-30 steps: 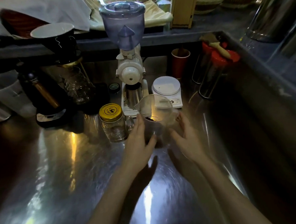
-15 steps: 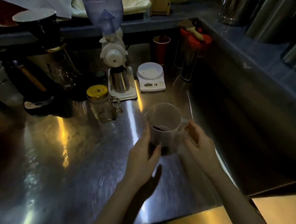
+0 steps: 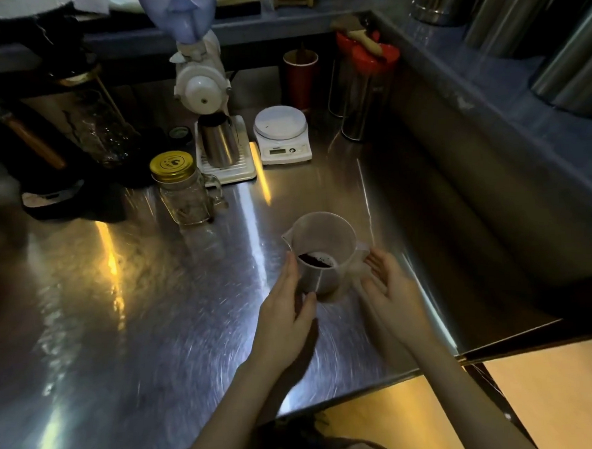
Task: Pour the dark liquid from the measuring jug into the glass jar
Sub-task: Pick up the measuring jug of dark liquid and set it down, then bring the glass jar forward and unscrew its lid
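Observation:
A translucent plastic measuring jug (image 3: 324, 238) stands upright on the steel counter (image 3: 155, 317), with a little dark liquid (image 3: 317, 259) at its bottom and its spout facing left. My left hand (image 3: 289, 314) cups the jug's left side, thumb and fingers touching its wall. My right hand (image 3: 390, 288) is open beside the jug's handle, fingertips close to it. The glass jar (image 3: 187, 199), a handled mug jar with a yellow lid (image 3: 172, 165) on, stands empty to the far left of the jug.
Behind the jar stand a white coffee grinder (image 3: 199, 81) with a steel cup (image 3: 219, 139), a white scale (image 3: 281, 134), a red cup (image 3: 300, 76) and red-lidded steel canisters (image 3: 366, 83). Dark kettles and glassware fill the back left. The counter's front edge (image 3: 364, 385) is near my arms.
The jug has come toward me and to the right across the counter, away from the grinder and jar, with both hands following it. The view has tilted down.

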`<state>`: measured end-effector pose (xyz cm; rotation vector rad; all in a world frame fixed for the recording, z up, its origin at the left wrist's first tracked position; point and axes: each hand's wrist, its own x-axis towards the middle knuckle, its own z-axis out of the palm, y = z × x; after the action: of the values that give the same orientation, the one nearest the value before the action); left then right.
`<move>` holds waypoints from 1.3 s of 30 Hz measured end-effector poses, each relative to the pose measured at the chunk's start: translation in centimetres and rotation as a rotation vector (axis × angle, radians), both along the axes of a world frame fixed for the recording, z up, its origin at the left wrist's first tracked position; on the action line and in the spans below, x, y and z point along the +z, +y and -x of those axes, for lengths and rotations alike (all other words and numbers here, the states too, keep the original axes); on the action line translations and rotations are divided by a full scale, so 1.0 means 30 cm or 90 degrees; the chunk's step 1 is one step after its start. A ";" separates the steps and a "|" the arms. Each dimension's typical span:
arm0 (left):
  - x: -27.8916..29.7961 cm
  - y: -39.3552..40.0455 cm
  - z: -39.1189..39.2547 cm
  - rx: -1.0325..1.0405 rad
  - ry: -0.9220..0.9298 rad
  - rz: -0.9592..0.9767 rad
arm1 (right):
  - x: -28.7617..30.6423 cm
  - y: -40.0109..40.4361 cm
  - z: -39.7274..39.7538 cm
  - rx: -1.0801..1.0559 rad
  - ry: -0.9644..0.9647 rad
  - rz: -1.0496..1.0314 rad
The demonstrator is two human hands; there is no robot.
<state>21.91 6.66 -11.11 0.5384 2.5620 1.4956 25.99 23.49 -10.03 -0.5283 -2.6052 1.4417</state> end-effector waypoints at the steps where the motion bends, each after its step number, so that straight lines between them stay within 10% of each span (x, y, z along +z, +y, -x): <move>1: -0.002 -0.004 0.004 0.001 -0.002 -0.010 | 0.002 0.004 0.006 -0.002 -0.001 -0.003; 21: 0.223 -0.301 0.416 0.203 0.325 0.303 | 0.246 -0.166 0.570 0.291 0.210 -0.404; 39: 0.067 -0.440 0.700 0.246 0.016 0.241 | 0.068 -0.383 0.984 0.514 -0.019 -0.378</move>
<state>0.90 -6.54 -9.11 0.0130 2.9872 1.0383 -3.53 12.01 -8.01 0.6360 -3.2066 0.6467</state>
